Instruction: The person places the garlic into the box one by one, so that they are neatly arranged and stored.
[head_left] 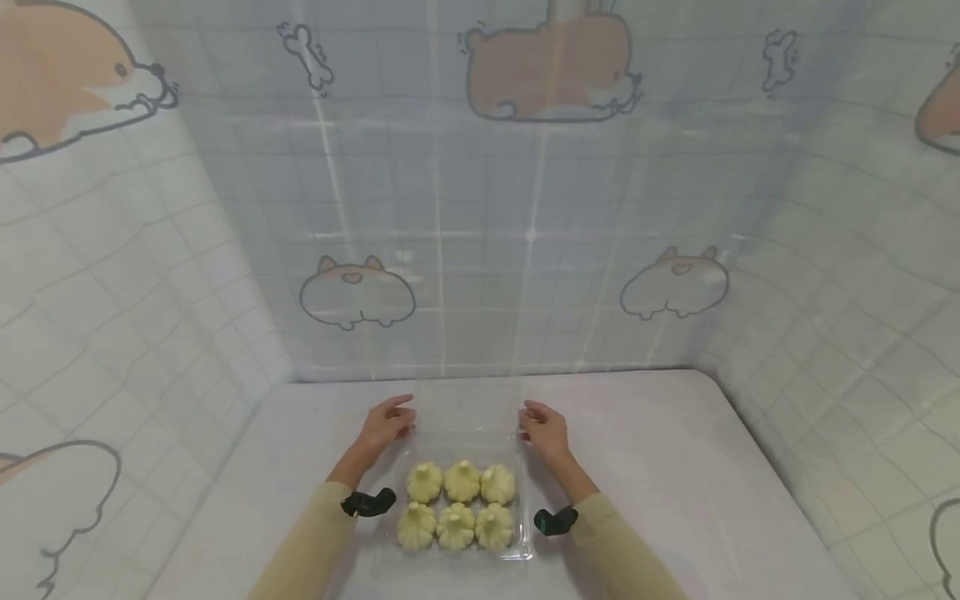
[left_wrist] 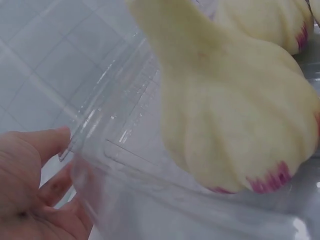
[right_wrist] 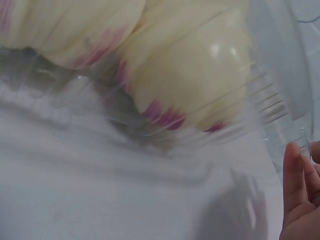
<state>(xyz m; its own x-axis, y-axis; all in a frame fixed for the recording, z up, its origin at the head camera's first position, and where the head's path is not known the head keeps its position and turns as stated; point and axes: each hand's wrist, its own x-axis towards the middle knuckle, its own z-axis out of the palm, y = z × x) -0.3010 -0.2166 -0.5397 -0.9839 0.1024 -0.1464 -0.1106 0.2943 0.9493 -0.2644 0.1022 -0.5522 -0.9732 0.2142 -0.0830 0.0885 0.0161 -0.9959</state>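
Note:
A clear plastic clamshell box point(head_left: 527, 533) lies on the table with its lid point(head_left: 467, 407) raised at the far side. Several pale garlic bulbs point(head_left: 456, 528) sit in it in two rows, stems up. My left hand point(head_left: 387, 425) pinches the lid's left edge; in the left wrist view its thumb point(left_wrist: 52, 140) and fingers lie on either side of the clear plastic. At the opposite edge, my right hand point(head_left: 546, 430) holds the lid with bent fingers. Purple marks show at the base of a garlic bulb point(right_wrist: 185, 75) in the right wrist view.
The white table point(head_left: 675, 483) has its rounded far edge against a tiled-pattern curtain point(head_left: 480, 208) with cartoon dogs. Similar sheets point(head_left: 862, 333) stand along both sides. Dark wrist straps point(head_left: 557, 522) sit on both forearms beside the box.

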